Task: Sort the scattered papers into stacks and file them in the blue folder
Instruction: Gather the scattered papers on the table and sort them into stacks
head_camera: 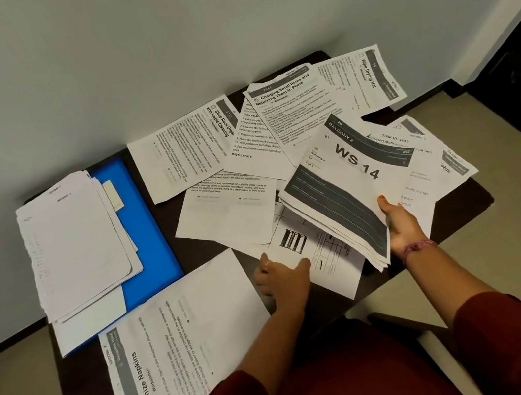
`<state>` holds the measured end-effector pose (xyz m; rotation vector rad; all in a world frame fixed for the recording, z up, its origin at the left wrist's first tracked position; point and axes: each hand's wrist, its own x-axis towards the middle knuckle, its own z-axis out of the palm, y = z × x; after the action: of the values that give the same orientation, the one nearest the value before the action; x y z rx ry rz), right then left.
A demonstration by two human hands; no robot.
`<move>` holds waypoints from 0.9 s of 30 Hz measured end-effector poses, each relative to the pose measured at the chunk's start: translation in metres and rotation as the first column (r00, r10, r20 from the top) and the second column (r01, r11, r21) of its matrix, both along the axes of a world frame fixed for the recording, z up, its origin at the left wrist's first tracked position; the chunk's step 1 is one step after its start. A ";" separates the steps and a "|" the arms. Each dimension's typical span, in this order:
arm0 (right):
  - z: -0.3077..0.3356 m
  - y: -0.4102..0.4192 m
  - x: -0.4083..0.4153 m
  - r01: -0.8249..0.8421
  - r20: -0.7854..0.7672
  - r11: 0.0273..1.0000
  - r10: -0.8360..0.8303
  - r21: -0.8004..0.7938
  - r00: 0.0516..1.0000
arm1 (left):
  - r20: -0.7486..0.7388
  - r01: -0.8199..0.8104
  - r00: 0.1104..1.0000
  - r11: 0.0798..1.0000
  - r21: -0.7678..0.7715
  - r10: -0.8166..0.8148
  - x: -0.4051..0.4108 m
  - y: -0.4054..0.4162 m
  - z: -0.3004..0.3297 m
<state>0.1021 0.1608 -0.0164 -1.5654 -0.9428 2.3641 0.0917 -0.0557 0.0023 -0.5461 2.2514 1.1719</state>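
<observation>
Head view, near to far. "Organize Napkins" sheet [180,343] lies closest, at the front left of the dark table [462,207], flat and untouched, partly overhanging the near edge.

Left hand [282,278] is just beyond it, at mid-table, fingers curled onto the near edge of a loose sheet with black bars [310,251]. It appears to pinch or drag that sheet; contact is visible, but I cannot tell if the sheet is lifted.

Right hand [403,224] grasps a gathered stack [349,195] by its near right corner, thumb on top, fingers beneath. Top page reads "WS 14". The stack is held raised and tilted above the table, likely so the free hand can feed further sheets onto or under it. It sags on the unsupported left side.

Beyond the hands, scattered papers [275,132] overlap in a fan toward the wall, printed headings facing various ways. Not yet sorted.

Blue folder [140,232] lies at the left edge of the table, well left of both hands and near the wall. A pile of pale sheets [76,243] rests on it, covering most of its left part. Judgement: gathering is underway, filing not yet begun for the held stack. Reaching the folder would require carrying the stack across to the left.
</observation>
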 end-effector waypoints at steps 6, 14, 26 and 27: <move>-0.008 -0.005 -0.004 -0.004 0.059 1.000 0.002 0.024 0.998 | 0.127 -0.235 0.964 0.972 -0.014 0.235 -0.014 0.007 -0.004; -0.010 0.000 -0.003 -0.064 0.067 0.997 0.061 0.042 0.996 | 0.124 -0.125 0.979 0.956 -0.264 0.163 -0.039 0.021 -0.002; -0.012 0.003 0.002 -0.091 0.018 0.996 0.090 0.012 0.996 | 0.161 -0.305 0.927 0.932 -0.198 0.338 -0.048 0.038 -0.006; -0.010 0.002 0.002 -0.091 0.013 0.996 0.091 0.003 0.996 | 0.165 -0.322 0.922 0.930 -0.175 0.350 -0.048 0.037 -0.007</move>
<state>0.1040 0.1626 -0.0268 -1.5702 -1.0419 2.4135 0.0436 -0.0187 -0.0044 -1.0955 2.1371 1.0627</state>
